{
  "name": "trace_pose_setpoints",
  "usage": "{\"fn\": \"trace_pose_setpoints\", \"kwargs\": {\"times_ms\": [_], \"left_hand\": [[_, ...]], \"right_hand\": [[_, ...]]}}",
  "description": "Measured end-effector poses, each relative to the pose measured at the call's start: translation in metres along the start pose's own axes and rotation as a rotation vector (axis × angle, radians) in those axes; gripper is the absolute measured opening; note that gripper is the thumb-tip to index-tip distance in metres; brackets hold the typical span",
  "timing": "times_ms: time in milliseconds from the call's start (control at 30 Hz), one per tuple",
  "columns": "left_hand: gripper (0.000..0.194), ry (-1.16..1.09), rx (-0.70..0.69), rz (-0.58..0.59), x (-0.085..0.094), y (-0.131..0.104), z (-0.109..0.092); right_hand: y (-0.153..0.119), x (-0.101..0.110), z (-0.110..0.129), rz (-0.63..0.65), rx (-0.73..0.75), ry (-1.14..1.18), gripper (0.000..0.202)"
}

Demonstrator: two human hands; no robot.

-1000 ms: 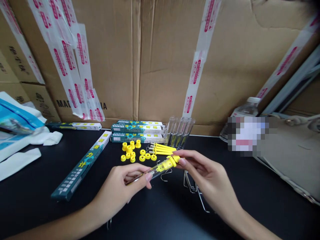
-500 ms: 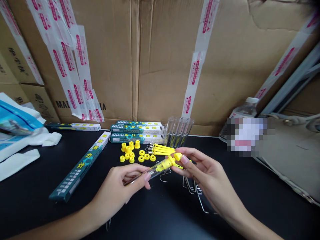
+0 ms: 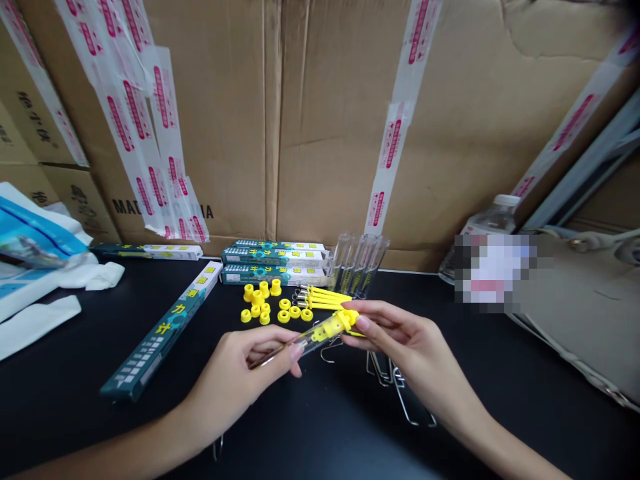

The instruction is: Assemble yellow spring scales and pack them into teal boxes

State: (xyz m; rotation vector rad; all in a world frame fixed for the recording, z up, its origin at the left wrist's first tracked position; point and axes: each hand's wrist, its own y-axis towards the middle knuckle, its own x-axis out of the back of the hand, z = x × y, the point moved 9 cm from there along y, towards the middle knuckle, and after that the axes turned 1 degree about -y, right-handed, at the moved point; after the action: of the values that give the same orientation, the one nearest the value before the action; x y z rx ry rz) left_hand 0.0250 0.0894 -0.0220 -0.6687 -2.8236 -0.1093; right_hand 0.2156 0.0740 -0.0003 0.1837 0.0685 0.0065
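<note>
My left hand is closed round a clear plastic tube, tilted up to the right. A yellow insert shows inside its upper end, with a yellow collar around the mouth. At that end, the thumb and fingers of my right hand pinch a yellow cap, which touches the collar; my fingertips partly cover it. Just beyond lie several yellow rods with springs and hooks. Loose yellow collars sit to their left. Bent wire hooks lie partly under my right hand.
Several clear tubes stand at the back beside stacked printed boxes. One long box lies diagonally at left, near white and blue packaging. At right are a bottle and a beige bag. Cardboard walls the back.
My right hand has moved slightly left and down, bringing the yellow cap from just off the collar to against it. My left hand and the tube have hardly moved.
</note>
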Motion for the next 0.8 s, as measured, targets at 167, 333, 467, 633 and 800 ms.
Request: {"fn": "trace_pose_setpoints", "kwargs": {"times_ms": [167,333,467,633,800], "left_hand": [[0.030,0.044,-0.008,-0.013,0.000,0.000,-0.003],[0.030,0.039,-0.004,-0.017,-0.001,0.000,-0.005],[0.029,0.044,-0.003,0.017,-0.004,-0.001,-0.006],[0.029,0.064,0.007,0.054,-0.008,-0.002,-0.005],[0.029,0.038,0.002,0.045,-0.007,-0.002,-0.005]], "right_hand": [[-0.002,0.002,0.013,-0.035,0.101,-0.154,0.022],[-0.002,0.001,0.016,-0.025,0.124,-0.341,0.027],[-0.004,-0.003,0.016,0.012,0.171,-0.617,0.039],[-0.009,-0.010,0.025,0.022,0.330,-0.885,0.052],[-0.011,-0.018,0.031,0.097,0.424,-0.909,0.044]]}}
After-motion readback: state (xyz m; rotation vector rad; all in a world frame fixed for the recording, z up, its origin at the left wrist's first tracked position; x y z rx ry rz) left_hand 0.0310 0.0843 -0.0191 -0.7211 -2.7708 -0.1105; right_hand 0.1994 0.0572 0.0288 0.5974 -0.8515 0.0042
